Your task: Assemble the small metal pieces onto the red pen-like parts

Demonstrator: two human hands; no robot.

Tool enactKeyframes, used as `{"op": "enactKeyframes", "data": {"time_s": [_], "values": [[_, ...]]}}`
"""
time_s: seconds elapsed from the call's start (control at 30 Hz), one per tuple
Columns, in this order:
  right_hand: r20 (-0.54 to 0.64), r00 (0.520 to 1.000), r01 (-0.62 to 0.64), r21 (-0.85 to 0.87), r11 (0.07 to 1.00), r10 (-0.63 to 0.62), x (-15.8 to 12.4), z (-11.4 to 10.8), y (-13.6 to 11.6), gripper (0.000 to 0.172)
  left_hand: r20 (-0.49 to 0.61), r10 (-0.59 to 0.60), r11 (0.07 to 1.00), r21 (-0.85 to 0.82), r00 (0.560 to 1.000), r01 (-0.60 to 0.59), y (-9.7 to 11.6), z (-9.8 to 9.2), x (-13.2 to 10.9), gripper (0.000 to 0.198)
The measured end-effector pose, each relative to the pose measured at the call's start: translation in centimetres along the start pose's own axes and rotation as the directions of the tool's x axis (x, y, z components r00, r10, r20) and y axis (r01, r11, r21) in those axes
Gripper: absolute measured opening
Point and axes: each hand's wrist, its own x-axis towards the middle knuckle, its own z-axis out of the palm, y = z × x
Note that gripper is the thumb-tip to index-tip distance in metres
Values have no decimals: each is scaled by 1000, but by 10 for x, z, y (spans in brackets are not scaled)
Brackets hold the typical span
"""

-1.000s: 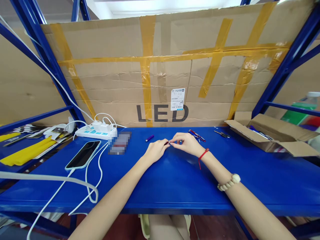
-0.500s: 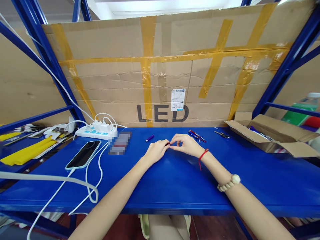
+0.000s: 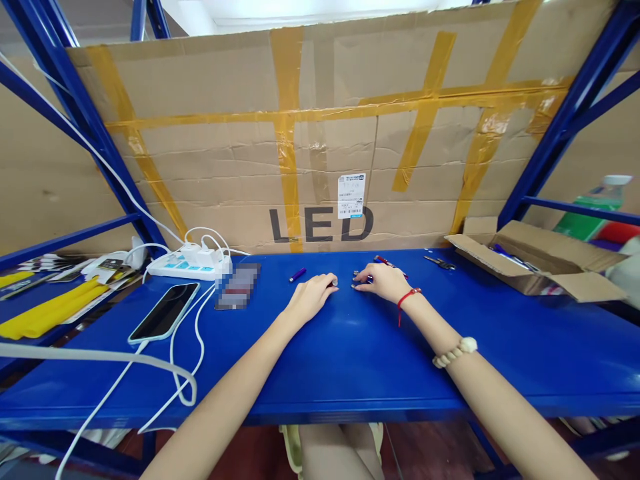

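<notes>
My left hand (image 3: 315,295) rests on the blue shelf top (image 3: 340,360), its fingers closed around a small dark red piece with a pale round end (image 3: 335,283). Most of that piece is hidden by the fingers. My right hand (image 3: 386,283) is a short way to the right, fingertips bent down to the surface at a tiny silvery bit (image 3: 354,287). Another small metallic piece (image 3: 355,272) lies just beyond those fingers. Partly behind the right hand are slim red and blue pen-like parts (image 3: 383,260). A short purple tube with a silvery end (image 3: 297,275) lies left of centre.
A charging phone (image 3: 165,312), white cables and a power strip (image 3: 193,263) are on the left, beside a blurred-out flat item (image 3: 240,287). Keys (image 3: 440,263) and an open cardboard box (image 3: 530,270) lie at the right. A cardboard panel (image 3: 225,173) stands behind.
My hands, together at the dark red piece before, are now apart. The right hand has moved down beside the small metallic pieces; the left keeps hold of the red piece. The view has shifted slightly.
</notes>
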Motion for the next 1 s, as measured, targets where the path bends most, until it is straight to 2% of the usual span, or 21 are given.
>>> {"op": "enactKeyframes", "data": {"time_s": [0.17,0.3,0.43,0.57,0.8,0.9,1.0], "values": [[34,999,28,-7,1000,-28,0,2,-2,14,-77,58,998,-16,995,-60,1,1,0,10],[35,999,36,0,999,-36,0,3,-4,17,-165,80,995,-38,983,-87,1,1,-1,11],[40,997,61,14,998,-62,0,6,-5,16,-209,104,993,-36,972,-114,0,1,-1,11],[46,996,68,64,996,-71,0,5,-7,14,-212,109,992,-45,971,-121,-1,2,-1,14],[179,980,48,213,976,-87,-1,3,-10,18,-197,105,993,-35,975,-114,-1,3,-1,13],[150,981,91,212,973,-124,-1,5,-11,16,-177,94,994,-37,980,-102,0,3,-1,14],[67,985,146,180,973,-160,-1,6,-13,13,-146,71,997,-23,987,-75,1,2,-2,17]]}}
